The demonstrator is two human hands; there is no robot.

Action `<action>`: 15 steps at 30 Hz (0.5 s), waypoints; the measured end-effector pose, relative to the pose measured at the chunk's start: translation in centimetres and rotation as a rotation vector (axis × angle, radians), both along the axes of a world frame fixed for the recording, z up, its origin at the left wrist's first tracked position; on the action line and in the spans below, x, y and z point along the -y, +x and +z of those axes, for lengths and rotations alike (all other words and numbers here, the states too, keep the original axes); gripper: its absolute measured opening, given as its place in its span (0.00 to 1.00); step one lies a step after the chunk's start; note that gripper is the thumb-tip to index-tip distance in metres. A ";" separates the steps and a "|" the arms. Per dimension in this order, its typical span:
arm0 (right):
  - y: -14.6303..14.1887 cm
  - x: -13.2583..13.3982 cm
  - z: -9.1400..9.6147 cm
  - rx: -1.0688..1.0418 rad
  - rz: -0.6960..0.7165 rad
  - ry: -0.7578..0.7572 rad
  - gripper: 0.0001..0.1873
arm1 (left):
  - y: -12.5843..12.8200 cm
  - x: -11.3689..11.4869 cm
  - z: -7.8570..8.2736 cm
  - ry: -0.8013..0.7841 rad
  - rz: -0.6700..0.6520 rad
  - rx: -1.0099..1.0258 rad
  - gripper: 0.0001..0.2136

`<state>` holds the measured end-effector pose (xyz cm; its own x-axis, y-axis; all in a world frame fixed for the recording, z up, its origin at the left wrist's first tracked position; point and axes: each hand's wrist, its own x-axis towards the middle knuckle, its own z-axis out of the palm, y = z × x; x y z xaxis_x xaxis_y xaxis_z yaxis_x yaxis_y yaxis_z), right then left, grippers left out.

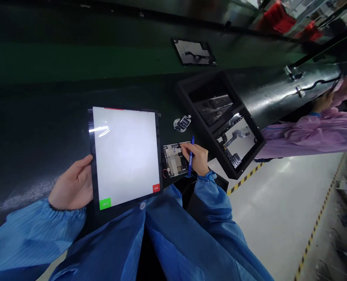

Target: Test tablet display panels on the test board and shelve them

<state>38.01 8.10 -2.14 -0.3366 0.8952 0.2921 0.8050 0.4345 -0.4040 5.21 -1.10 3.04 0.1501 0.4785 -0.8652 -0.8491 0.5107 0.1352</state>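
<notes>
My left hand (73, 185) grips the left edge of a tablet (126, 154) whose screen glows white, with a green button at its lower left and a red one at its lower right. My right hand (197, 158) is closed round a blue pen (190, 157), held upright with its tip down. The hand rests on an opened device (173, 160) showing a circuit board, lying right of the tablet. Both sleeves are blue.
A small metal hand counter (183, 122) lies behind the board. A black tray (220, 121) to the right holds opened devices; another part (194, 52) lies farther back on the dark bench. A co-worker in a pink sleeve (310, 130) works at right.
</notes>
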 end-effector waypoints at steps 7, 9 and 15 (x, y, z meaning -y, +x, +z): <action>-0.1 0.1 0.0 0.005 0.015 0.015 0.15 | 0.4 0.2 0.3 -0.010 0.029 -0.026 0.24; -0.1 -0.1 0.0 0.007 0.016 0.023 0.15 | -0.1 0.4 -0.4 0.050 -0.005 0.001 0.24; -0.4 0.1 0.0 -0.016 -0.013 -0.025 0.15 | -1.4 0.8 -2.0 0.204 -0.109 0.079 0.24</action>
<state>37.59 7.96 -2.18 -0.3201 0.9067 0.2748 0.8041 0.4134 -0.4273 3.85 -1.94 1.05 0.2738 0.6196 -0.7357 -0.8022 0.5690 0.1807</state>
